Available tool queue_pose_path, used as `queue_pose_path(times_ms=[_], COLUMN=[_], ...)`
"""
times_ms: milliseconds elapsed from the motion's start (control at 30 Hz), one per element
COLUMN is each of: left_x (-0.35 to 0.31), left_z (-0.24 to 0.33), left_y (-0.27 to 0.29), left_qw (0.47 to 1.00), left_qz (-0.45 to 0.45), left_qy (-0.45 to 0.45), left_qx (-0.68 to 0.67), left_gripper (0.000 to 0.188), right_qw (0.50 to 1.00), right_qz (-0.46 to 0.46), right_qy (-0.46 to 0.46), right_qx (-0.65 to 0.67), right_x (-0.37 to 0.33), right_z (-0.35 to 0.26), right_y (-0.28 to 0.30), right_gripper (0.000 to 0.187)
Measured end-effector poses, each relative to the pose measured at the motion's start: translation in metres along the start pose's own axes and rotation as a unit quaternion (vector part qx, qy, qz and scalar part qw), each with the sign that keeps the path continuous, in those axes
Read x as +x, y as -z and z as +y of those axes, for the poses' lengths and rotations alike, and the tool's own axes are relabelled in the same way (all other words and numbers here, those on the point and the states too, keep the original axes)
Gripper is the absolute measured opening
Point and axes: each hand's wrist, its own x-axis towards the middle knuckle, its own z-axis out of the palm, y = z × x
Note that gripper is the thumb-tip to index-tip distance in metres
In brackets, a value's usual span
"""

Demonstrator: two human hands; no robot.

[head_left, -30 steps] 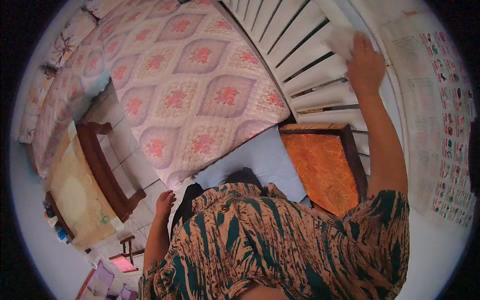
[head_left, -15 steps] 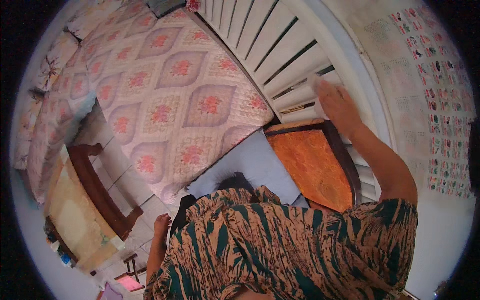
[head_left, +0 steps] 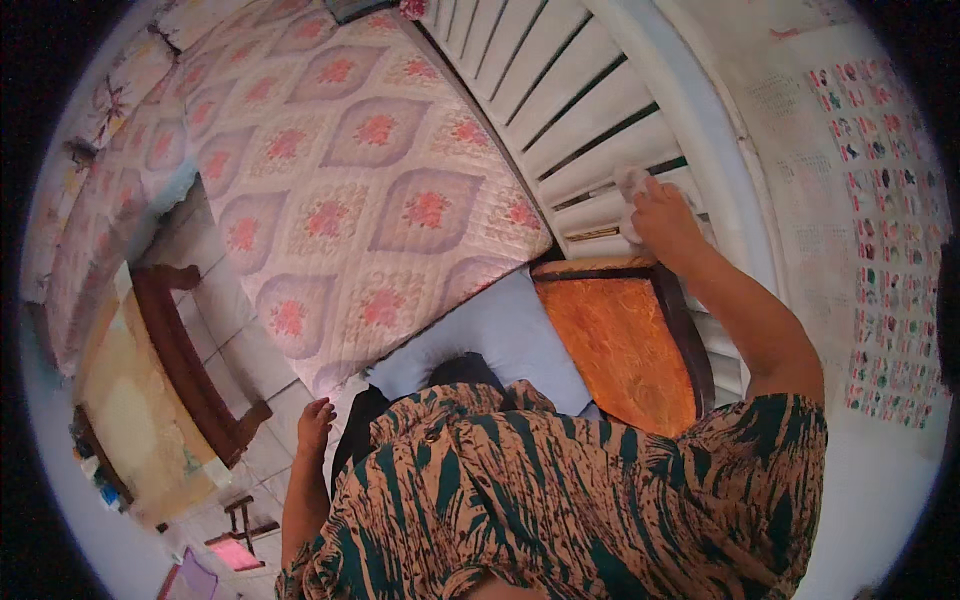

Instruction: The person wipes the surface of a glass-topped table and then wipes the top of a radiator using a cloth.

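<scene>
My right hand (head_left: 665,225) is closed on a pale cloth (head_left: 630,182), pressing it against the white slatted panel (head_left: 590,110). Part of the cloth hangs below my fingers, over the lower slats. Just under that hand stands an orange-topped wooden piece with a dark brown edge (head_left: 625,340). My left hand (head_left: 316,422) hangs low at my side, its fingers loosely bent and a little apart, with nothing visible in them. It is nearest to the tiled floor and the bed's near corner.
A bed with a pink floral quilt (head_left: 375,190) fills the left and middle. Pale blue fabric (head_left: 490,330) lies between it and the orange piece. A brown wooden-framed piece (head_left: 190,370) stands on the floor tiles (head_left: 255,360). On the right wall hangs a picture chart (head_left: 890,240).
My right hand has shifted slightly down and left with the cloth along the slats. My left hand has risen a little. The whole view has tilted slightly.
</scene>
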Motion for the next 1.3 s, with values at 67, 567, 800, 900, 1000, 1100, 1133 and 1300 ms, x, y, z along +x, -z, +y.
queue_pose_path(times_ms=[67, 567, 800, 900, 1000, 1100, 1133, 1300], left_x=[-0.014, -0.061, -0.034, -0.035, -0.047, -0.050, -0.052, -0.051], left_z=[-0.018, -0.057, -0.014, 0.008, 0.019, -0.010, -0.020, -0.064], left_y=[0.003, 0.016, -0.006, -0.012, -0.008, 0.003, 0.003, 0.002], left_qw=[0.999, 0.994, 1.000, 0.998, 0.999, 0.998, 0.997, 0.994], left_qz=[0.037, 0.073, 0.007, 0.025, 0.034, 0.055, 0.062, 0.089], left_qy=[0.026, 0.081, 0.027, 0.031, 0.025, 0.034, 0.025, 0.030], left_qx=[-0.002, 0.012, -0.003, 0.041, 0.026, 0.029, 0.028, 0.052], left_gripper=[0.036, 0.034, 0.034, 0.034, 0.035, 0.036, 0.037, 0.035], right_qw=[0.999, 0.951, 0.961, 0.977, 0.974, 0.980, 0.985, 0.947], right_qz=[-0.026, 0.240, 0.045, -0.120, -0.199, -0.196, -0.158, -0.319], right_qy=[-0.019, -0.123, -0.202, -0.136, -0.076, 0.001, 0.052, 0.036], right_qx=[0.032, 0.150, 0.183, 0.117, 0.072, 0.044, 0.055, -0.008], right_x=[0.027, 0.031, 0.003, 0.023, 0.045, 0.063, 0.063, 0.055], right_z=[-0.014, -0.048, -0.044, -0.054, -0.068, -0.078, -0.074, -0.066], right_y=[-0.006, 0.082, 0.093, 0.054, -0.020, -0.059, -0.056, -0.073], right_gripper=[0.015, 0.036, 0.033, 0.023, 0.019, 0.017, 0.016, 0.024])
